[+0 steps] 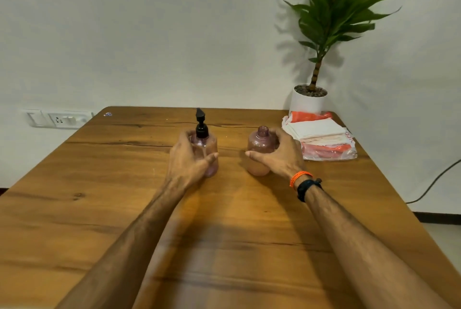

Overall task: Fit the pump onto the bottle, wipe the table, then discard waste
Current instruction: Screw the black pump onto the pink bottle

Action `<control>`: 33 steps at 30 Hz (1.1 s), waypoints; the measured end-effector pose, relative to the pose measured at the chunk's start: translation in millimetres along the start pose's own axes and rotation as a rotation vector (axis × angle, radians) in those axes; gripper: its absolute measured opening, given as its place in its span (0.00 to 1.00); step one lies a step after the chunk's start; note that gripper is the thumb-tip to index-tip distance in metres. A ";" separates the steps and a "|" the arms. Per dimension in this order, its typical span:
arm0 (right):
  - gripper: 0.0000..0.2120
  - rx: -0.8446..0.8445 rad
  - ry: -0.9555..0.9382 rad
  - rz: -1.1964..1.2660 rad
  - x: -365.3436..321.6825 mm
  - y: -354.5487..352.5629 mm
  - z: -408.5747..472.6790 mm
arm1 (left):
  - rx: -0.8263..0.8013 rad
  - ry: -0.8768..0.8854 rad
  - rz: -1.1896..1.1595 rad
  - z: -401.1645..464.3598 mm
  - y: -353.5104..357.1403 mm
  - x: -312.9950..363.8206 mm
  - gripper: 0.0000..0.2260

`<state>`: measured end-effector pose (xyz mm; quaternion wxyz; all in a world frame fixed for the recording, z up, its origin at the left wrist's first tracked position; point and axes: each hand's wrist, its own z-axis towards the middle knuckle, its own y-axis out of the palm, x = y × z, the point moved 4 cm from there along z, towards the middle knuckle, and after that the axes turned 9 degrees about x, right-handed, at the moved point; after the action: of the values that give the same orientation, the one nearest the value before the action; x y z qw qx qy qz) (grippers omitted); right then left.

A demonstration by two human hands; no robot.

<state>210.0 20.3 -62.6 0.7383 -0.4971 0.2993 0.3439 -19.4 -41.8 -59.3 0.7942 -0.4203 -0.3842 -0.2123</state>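
- The left hand (185,159) wraps around a pink bottle (208,151) standing upright on the wooden table (99,184), black pump (201,124) already on its neck.
- The right hand (279,156) curls around a second, open-necked bottle (259,149) just beside it.
- A plastic packet of cloths (321,139) lies near the right hand.

Bare forearms, orange thread band (299,177), black strap (307,187) on right wrist
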 end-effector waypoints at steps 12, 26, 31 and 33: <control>0.46 0.008 -0.004 -0.070 -21.0 -10.6 -18.1 | -0.030 -0.044 -0.069 -19.2 -11.0 -4.3 0.37; 0.17 0.075 -0.395 -0.070 -102.0 20.1 -37.8 | -0.038 -0.098 -0.160 -23.7 -0.6 -38.4 0.35; 0.21 -0.034 -0.311 0.010 -104.9 52.0 -31.7 | -0.062 -0.102 -0.226 -25.7 2.6 -50.0 0.34; 0.20 -0.027 -0.295 0.013 -104.3 58.4 -28.8 | -0.059 -0.097 -0.237 -26.1 4.1 -52.2 0.34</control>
<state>99.2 -12.9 -21.1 0.7653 -0.4491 0.1862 0.4219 -37.5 -60.4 -111.7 0.7315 -0.4047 -0.4626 -0.2952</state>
